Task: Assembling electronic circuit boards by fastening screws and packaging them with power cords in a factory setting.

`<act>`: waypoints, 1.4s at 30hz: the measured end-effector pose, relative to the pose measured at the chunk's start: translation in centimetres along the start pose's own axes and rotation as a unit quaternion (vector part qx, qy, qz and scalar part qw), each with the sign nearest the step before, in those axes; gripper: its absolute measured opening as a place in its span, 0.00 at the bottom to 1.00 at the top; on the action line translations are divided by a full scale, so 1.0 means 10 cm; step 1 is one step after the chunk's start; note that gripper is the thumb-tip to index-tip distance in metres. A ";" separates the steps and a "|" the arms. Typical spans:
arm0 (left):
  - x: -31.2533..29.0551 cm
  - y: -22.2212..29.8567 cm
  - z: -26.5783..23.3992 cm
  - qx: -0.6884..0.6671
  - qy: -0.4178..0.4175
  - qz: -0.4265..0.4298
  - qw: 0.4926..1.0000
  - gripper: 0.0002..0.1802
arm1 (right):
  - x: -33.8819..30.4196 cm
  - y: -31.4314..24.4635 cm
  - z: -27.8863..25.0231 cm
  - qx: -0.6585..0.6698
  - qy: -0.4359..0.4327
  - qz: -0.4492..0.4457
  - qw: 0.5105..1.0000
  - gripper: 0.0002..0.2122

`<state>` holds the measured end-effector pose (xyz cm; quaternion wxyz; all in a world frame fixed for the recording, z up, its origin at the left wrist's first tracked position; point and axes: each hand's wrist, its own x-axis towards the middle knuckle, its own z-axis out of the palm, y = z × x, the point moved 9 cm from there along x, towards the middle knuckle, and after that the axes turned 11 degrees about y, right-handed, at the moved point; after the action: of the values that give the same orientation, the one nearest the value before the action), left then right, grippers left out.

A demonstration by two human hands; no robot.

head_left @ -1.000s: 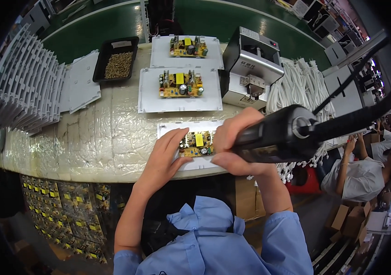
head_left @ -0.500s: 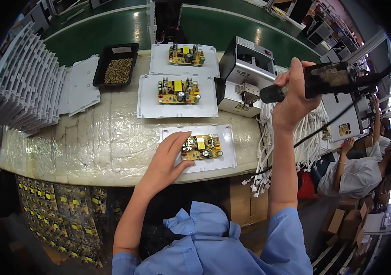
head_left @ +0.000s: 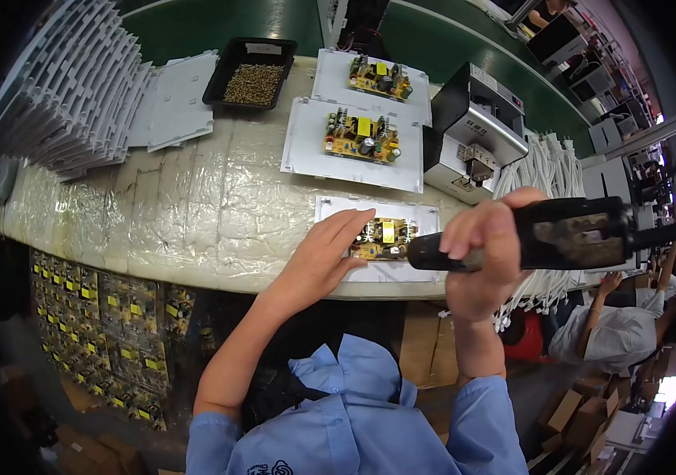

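My right hand (head_left: pixel 484 249) is wrapped round a black electric screwdriver (head_left: pixel 571 235), whose cable runs off to the right. The screwdriver's nose is over the right end of a circuit board (head_left: pixel 388 233); its tip is not clearly visible. This board, with a yellow transformer and several capacitors, lies on a white plastic panel (head_left: pixel 401 274) near the table's front edge. My left hand (head_left: pixel 323 257) grips the board's left end between thumb and fingers, resting on the panel.
Two white panels with circuit boards (head_left: pixel 361 136) lie behind. A silver-and-black screw feeder (head_left: pixel 472 134) stands right of them, beside bundled white cables (head_left: pixel 548 170). A black tray of screws (head_left: pixel 252 83) and stacked white panels (head_left: pixel 76 87) are at left. A co-worker (head_left: pixel 603 328) sits at right.
My right hand has brought the screwdriver down from beside the screw feeder to the board's right end. My left hand keeps its grip on the board. The whole view has shifted.
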<state>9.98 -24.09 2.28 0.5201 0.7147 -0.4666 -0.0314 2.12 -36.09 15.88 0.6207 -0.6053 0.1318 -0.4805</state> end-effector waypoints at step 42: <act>-0.03 0.09 0.06 -0.034 -0.091 0.010 0.995 0.32 | 0.55 -0.17 -0.34 -0.002 0.102 -0.066 0.993 0.05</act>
<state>8.92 -24.35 2.53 0.5000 0.6860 -0.5176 -0.1072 1.60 -42.03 18.93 0.5700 -0.5613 0.1553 -0.5796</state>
